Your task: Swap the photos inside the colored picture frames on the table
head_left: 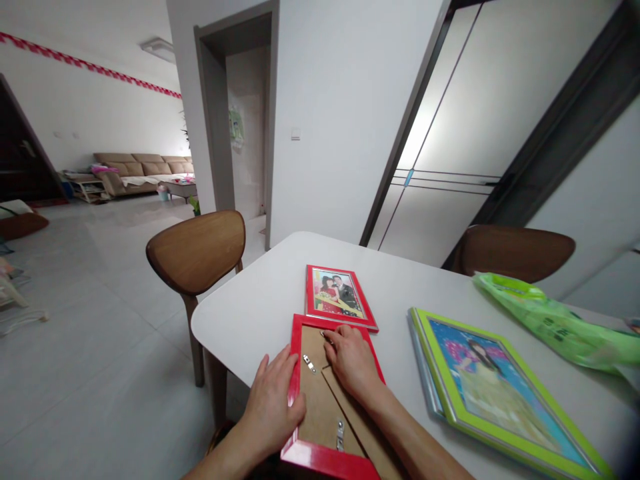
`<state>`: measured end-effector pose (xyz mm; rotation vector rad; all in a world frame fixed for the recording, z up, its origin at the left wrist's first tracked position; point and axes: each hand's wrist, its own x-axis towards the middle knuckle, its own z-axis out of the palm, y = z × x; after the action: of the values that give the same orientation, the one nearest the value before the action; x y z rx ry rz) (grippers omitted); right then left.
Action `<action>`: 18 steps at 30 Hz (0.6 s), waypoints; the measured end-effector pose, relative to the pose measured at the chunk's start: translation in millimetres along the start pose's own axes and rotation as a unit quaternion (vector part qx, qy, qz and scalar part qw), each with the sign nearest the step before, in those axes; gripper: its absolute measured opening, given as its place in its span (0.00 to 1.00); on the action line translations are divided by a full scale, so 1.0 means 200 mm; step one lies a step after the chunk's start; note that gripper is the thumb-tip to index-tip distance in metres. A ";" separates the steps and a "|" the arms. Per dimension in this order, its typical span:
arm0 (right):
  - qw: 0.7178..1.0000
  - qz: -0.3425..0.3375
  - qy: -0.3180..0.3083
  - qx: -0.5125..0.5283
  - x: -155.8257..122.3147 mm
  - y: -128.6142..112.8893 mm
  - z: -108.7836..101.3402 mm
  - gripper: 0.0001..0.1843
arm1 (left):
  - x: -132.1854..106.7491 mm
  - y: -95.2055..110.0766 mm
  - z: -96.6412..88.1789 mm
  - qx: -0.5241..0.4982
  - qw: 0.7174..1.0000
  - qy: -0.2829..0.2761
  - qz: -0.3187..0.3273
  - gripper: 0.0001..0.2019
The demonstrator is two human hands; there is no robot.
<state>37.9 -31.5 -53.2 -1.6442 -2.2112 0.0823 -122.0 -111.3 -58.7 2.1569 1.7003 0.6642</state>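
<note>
A red picture frame (296, 427) lies face down at the near edge of the table, its brown backing board (320, 393) showing. My left hand (273, 403) grips the frame's left side, thumb over the inner edge and fingers along the outside. The fingers of my right hand (350, 360) are curled together at a small metal clip (326, 337) near the top of the backing; they partly hide it. Two more metal pieces sit on the board, a clip (309, 363) at the left and another clip (341, 435) lower down. A stand flap runs under my right forearm.
Another red frame (311, 293) with a couple's picture lies face up just beyond. To the right, a green frame (435, 333) rests on a bluish-silver one (425, 373). A green plastic bag (555, 327) lies farther right. Wooden chairs (200, 250) stand at the white table (260, 313).
</note>
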 end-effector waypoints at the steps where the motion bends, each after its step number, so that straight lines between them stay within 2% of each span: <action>1: 1.000 -0.001 -0.002 0.004 0.00 0.00 -0.01 0.15 | 0.00 0.00 0.00 0.002 1.000 0.000 -0.001 0.27; 6: 0.997 -0.042 -0.039 0.056 -0.11 0.01 -0.10 0.18 | 0.00 0.00 0.00 -0.001 1.000 -0.001 0.003 0.27; 9: 0.977 -0.092 -0.136 0.139 -0.24 0.03 -0.19 0.16 | 0.00 0.00 0.00 -0.003 1.000 0.005 0.005 0.27; 12: 0.959 -0.098 -0.208 0.166 -0.34 0.03 -0.24 0.17 | 0.00 -0.01 0.01 0.000 1.000 0.009 0.005 0.27; 18: 0.964 -0.086 -0.207 0.142 -0.37 0.00 -0.21 0.12 | 0.00 -0.01 0.01 0.005 1.000 0.006 0.006 0.27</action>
<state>70.6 -107.4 -33.4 -1.3644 -2.4862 0.7214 -121.9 -111.2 -61.0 2.1763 1.7027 0.6750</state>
